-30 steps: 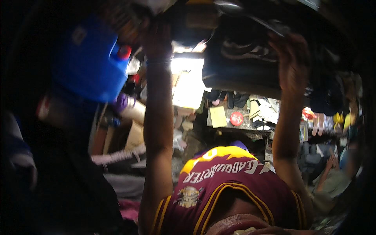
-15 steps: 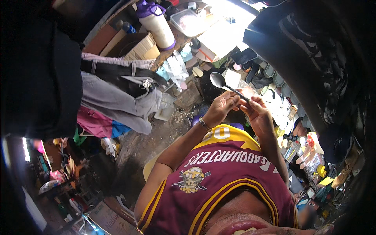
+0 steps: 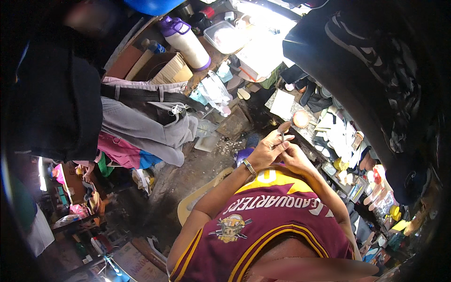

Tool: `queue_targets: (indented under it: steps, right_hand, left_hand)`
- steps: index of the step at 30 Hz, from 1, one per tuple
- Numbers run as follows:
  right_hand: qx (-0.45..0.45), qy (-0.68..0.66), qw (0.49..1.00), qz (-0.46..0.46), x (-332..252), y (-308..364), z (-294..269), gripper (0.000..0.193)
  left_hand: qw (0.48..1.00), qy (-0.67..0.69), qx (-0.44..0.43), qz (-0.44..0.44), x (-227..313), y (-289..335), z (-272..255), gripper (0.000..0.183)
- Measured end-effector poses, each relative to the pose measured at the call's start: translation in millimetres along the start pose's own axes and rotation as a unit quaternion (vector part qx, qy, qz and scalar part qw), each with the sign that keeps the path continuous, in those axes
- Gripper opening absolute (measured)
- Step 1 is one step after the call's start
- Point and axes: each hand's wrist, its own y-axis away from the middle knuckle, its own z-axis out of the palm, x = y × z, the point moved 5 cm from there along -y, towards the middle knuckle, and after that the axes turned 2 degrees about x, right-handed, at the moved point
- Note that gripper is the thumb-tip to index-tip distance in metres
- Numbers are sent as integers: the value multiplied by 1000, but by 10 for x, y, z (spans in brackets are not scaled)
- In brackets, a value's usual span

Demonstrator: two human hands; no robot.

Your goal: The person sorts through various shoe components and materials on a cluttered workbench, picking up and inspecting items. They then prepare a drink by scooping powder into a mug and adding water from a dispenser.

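Observation:
A metal spoon is held upright in front of my chest, its bowl showing above my fingers and most of its handle hidden. My left hand, with a bracelet on its wrist, is closed around the handle just below the bowl. Against it, my right hand is closed at the lower part of the handle, its fingers partly hidden by the left. Just beyond the bowl, a round pale-orange lid or dish lies on the cluttered bench, beside a light square sheet.
A person in grey trousers is close by on the left. At the back stand a white bottle with a purple lid, a cardboard box and a clear plastic tub. Several loose items crowd the bench on the right.
The spoon has turned from slanting left to nearly upright, and its bowl has come closer to my hands. Both hands have drawn together and lower. The round lid or dish has come into sight.

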Motion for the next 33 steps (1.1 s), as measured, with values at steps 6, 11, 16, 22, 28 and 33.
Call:
queue_targets:
  steps: [6, 11, 16, 22, 28, 33]
  right_hand:
    - [60, 28, 997, 25, 86, -1, -335, 28]
    - [125, 115, 985, 20, 253, 2, -550, 27]
    - [203, 77, 975, 44, 444, -74, -733, 27]
    - [256, 72, 963, 34, 541, -170, -876, 23]
    - [266, 87, 958, 65, 559, -261, -981, 25]
    - [275, 101, 955, 36, 537, -289, -990, 25]
  left_hand:
    - [915, -390, -68, 76, 766, -707, -738, 31]
    - [957, 1, 243, 160, 1805, -2123, -1728, 44]
    - [873, 174, 431, 148, 2127, -3437, -2543, 55]
    - [856, -182, 460, 152, 2382, -4227, -3178, 39]
    - [821, 233, 518, 51, 2412, -4230, -2914, 44]
    - [817, 316, 482, 40, 2378, -4429, -3080, 47]
